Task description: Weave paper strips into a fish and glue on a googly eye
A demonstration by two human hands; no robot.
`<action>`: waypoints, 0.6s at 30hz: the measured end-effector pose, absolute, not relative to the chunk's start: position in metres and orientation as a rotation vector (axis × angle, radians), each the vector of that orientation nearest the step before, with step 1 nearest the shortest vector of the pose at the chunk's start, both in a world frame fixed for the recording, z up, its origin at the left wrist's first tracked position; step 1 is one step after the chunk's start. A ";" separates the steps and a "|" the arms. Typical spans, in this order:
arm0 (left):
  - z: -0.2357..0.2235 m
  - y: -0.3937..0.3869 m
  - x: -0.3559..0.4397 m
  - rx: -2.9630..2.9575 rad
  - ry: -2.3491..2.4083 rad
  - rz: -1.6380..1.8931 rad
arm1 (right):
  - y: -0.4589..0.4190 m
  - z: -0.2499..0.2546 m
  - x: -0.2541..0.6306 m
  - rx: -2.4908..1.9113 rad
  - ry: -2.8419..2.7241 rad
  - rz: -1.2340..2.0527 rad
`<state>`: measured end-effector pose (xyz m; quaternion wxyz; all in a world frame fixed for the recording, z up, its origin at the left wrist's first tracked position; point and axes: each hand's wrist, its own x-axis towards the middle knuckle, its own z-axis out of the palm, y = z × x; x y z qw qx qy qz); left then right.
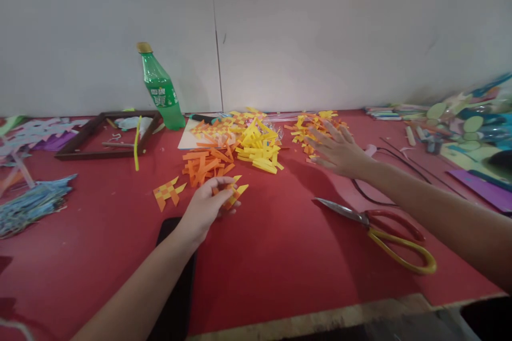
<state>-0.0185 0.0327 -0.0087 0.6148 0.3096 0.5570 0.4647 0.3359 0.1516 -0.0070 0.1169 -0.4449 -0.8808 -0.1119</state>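
My left hand (pixel 210 200) is closed on a small woven paper fish (pixel 234 196) in orange and yellow, held just above the red table. A similar woven paper fish (pixel 168 191) lies on the table to its left. Beyond the hand sit a heap of orange paper strips (pixel 205 164) and a heap of yellow paper strips (pixel 258 144). My right hand (pixel 336 148) is stretched out with fingers spread, over or beside a pile of orange and yellow woven pieces (pixel 310 127); contact with them is not clear. Scissors (pixel 360 217) with red and yellow handles lie nearer me.
A green bottle (pixel 162 88) leans beside a brown frame (pixel 100 156) at the back left. A black phone (pixel 182 277) lies under my left forearm. Blue strips (pixel 36 202) are at the left, coloured craft scraps (pixel 468 122) at the right. A white wall (pixel 280 37) stands behind.
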 end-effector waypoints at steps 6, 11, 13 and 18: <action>-0.010 0.028 -0.016 0.921 1.229 1.084 | 0.077 0.009 0.256 -1.133 -2.558 -0.222; -0.009 0.029 -0.016 1.006 1.283 0.984 | 0.037 -0.014 0.278 -1.443 -2.447 -0.181; -0.010 0.031 -0.016 1.049 1.284 0.993 | 0.026 -0.025 0.307 -1.575 -2.345 -0.195; -0.013 0.032 -0.015 1.123 1.236 1.025 | -0.007 -0.044 0.367 -1.771 -2.130 -0.157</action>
